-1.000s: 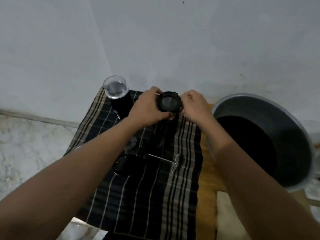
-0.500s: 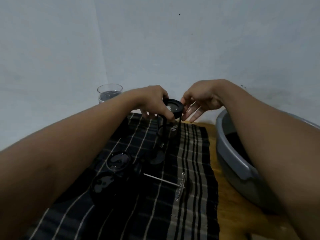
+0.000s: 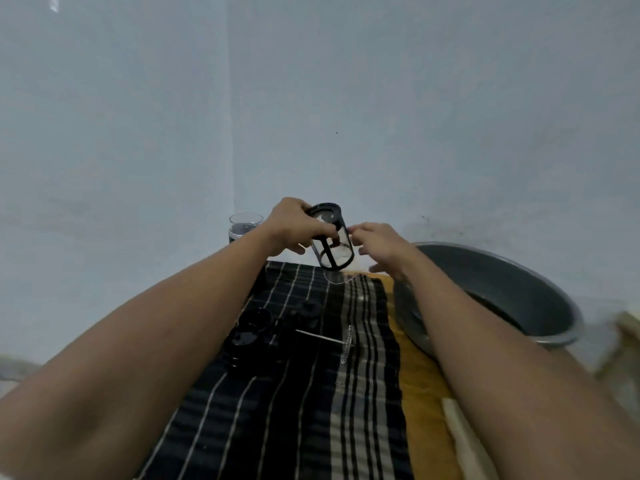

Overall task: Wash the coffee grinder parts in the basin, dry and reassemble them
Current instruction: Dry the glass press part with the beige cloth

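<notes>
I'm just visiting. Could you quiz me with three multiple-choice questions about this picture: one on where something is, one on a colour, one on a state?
1. Relative to the striped fabric cloth, the round grey basin sits:
A. to its left
B. to its right
C. on top of it

2. The cloth is mainly:
A. black
B. red
C. green

3. The clear black-framed cylinder is:
A. lying on the cloth
B. inside the basin
C. held up by the left hand

Answers:
1. B, the basin stands by the cloth's right edge.
2. A, it is black with pale stripes.
3. C, the fingers curl round it above the cloth.

Left hand [image 3: 291, 226] gripping tilted black-framed canister [image 3: 334, 252], right hand [image 3: 379, 244] beside it, above striped cloth [image 3: 311, 393]
</notes>
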Available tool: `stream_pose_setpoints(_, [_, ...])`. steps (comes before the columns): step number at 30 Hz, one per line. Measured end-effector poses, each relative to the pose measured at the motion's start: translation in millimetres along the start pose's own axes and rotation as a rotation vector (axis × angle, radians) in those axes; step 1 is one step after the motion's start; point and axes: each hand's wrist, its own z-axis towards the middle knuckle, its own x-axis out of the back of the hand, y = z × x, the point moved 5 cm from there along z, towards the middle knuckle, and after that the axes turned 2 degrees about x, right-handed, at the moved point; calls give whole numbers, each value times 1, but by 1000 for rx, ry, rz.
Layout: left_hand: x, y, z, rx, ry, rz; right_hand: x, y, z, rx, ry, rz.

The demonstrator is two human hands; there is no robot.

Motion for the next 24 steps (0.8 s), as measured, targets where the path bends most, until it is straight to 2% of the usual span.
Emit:
stream_pose_setpoints(4, [4, 5, -43, 80, -28, -232, -9, 12, -47, 124, -48, -74])
stream_pose_setpoints(7, [-4, 2, -77, 132, -153, -157, -8, 18, -80, 207, 30, -208])
stream_pose_setpoints(10, [-12, 1, -101, 127, -176, -63, -4, 19, -114, 255, -1, -288])
stream_pose_setpoints(16, [-51, -11, -125, 161, -201, -242, 37, 46, -183, 192, 287, -377])
stream_pose_setpoints(18, [-59, -18, -130, 189, -161, -258, 49, 75, -205, 39, 378, -543])
stream_pose_setpoints(20, [-63, -23, -137, 224, -111, -346, 58, 120, -220, -235, 396, -711])
stream_pose_setpoints(22, [-66, -26, -143, 249, -75, -431, 56, 167, -231, -535, 299, -773])
stream_pose_setpoints(24, [-66, -26, -146, 248, -48, -463, 47, 190, -245, -695, 201, -742])
